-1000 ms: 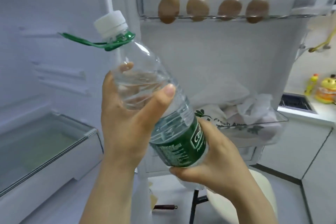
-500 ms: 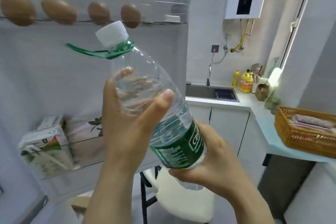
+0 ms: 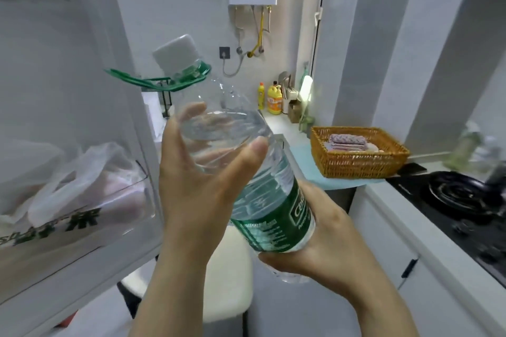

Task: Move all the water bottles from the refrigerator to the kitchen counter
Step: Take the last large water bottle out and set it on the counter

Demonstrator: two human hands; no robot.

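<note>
**Plastic water bottle point(image 3: 273, 216) to be carried two-handed**

The water bottle is held tilted at frame centre, beside the refrigerator door point(image 3: 54, 85) at left. Its shoulder is wrapped by the left hand point(image 3: 197, 194); its base is cupped by the right hand point(image 3: 317, 243), fingers curled. It is best set upright on bare surface point(image 3: 302, 161) left of the basket point(image 3: 358, 161), right of centre.

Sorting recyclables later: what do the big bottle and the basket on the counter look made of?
Water bottle: clear glossy plastic, seemingly; fingers show through its wall. Basket: woven wicker-like strands, orange-brown, matt; natural or imitation, cannot tell.
</note>
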